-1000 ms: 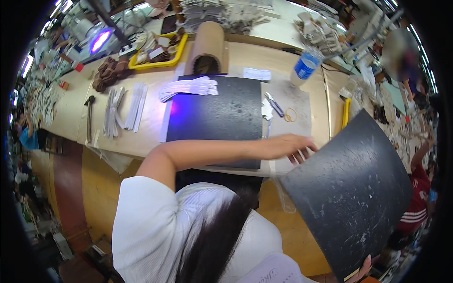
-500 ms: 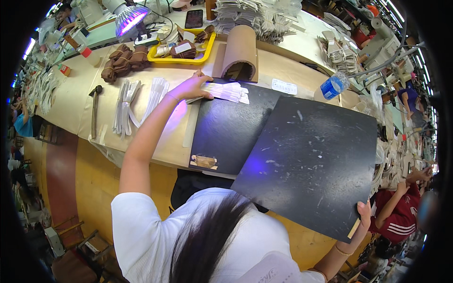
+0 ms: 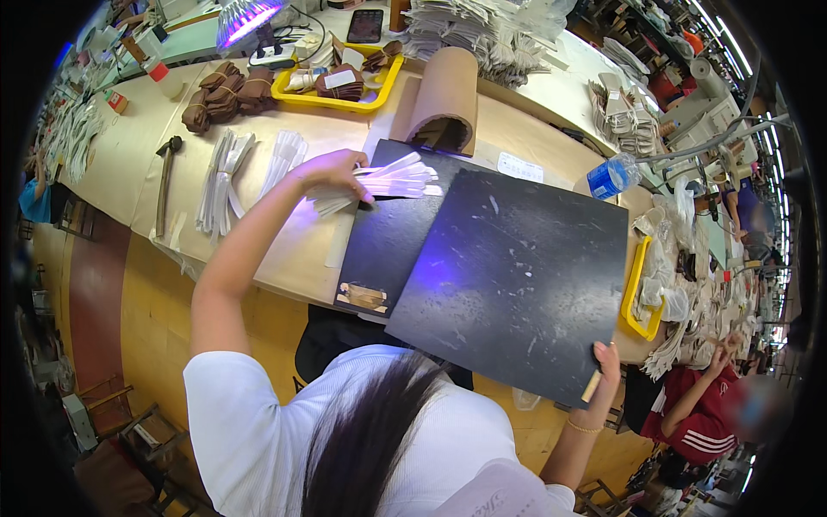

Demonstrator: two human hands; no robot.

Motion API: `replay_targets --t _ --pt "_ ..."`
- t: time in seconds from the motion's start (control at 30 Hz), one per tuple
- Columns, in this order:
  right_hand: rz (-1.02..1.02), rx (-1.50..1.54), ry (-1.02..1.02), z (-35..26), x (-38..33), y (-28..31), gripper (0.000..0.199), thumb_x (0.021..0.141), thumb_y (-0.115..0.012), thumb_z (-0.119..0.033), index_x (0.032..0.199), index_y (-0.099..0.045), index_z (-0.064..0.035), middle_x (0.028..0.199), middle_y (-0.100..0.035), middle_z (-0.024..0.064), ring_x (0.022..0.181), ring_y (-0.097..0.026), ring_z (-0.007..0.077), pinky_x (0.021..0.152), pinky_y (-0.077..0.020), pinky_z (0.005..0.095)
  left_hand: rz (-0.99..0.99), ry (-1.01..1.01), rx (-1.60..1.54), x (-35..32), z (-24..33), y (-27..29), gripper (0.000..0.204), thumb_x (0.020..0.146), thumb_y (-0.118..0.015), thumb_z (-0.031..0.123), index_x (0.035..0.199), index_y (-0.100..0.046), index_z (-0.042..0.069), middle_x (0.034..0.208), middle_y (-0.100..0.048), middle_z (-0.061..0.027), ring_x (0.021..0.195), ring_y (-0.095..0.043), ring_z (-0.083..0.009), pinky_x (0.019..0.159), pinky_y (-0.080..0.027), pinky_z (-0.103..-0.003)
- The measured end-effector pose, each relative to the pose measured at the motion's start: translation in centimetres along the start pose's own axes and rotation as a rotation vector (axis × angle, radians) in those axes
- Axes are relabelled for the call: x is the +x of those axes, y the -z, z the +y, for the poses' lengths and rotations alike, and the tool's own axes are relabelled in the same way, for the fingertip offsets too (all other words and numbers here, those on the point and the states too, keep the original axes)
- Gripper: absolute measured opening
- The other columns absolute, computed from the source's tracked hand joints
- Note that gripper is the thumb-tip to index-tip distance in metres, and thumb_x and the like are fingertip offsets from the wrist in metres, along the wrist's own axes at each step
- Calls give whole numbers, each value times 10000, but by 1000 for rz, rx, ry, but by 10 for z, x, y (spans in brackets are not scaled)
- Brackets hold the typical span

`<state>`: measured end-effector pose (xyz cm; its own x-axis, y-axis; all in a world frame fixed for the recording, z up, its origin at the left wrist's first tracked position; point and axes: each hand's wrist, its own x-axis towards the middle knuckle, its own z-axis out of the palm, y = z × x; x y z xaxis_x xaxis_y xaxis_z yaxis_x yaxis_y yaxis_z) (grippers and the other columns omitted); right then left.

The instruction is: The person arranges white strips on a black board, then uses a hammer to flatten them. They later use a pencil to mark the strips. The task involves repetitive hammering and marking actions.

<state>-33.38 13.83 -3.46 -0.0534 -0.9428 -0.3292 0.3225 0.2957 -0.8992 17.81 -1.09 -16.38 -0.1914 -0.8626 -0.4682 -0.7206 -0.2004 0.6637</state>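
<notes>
A fanned bundle of white strips [image 3: 398,177] is gripped in my left hand [image 3: 338,171], over the upper part of a black board [image 3: 379,246] on the table. My right hand [image 3: 608,366] is closed on the near right corner of a second, larger black board [image 3: 525,276]. This upper board overlaps the lower one and slants toward me, past the table's near edge. Its surface is scuffed with pale marks. Left of my left hand lie another bunch of white strips [image 3: 282,159] and a tied bundle of white strips [image 3: 226,181].
A hammer [image 3: 165,185] lies at the left. Behind are brown bundles [image 3: 220,95], a yellow tray [image 3: 366,106], a curved brown board [image 3: 445,95] and a lit lamp [image 3: 245,21]. A water bottle [image 3: 608,177] and another yellow tray [image 3: 633,280] stand right, near a person in red [image 3: 702,414].
The upper black board has shifted left with my right hand, covering more of the lower one. My left hand has moved slightly left and nearer, and its strips are more fanned out.
</notes>
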Motion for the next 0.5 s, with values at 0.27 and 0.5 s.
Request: replay_targets --t 0.27,0.5 --pt "-204 148 -179 58 64 -2 511 872 -552 -16 1366 -422 4 1187 -614 142 1010 -660 235 854 -578 347 69 159 -375 -89 -7 19 702 633 -888 236 1216 -571 8 1024 -679 -136 946 -633 -205 850 -471 -297" --pt "-330 75 -349 84 88 -25 522 911 -545 -65 1408 -394 -10 1234 -591 126 1035 -643 213 872 -560 338 329 140 -490 -172 5 44 641 669 -840 124 1226 -564 -27 1006 -661 -84 888 -624 -134 805 -495 -260"
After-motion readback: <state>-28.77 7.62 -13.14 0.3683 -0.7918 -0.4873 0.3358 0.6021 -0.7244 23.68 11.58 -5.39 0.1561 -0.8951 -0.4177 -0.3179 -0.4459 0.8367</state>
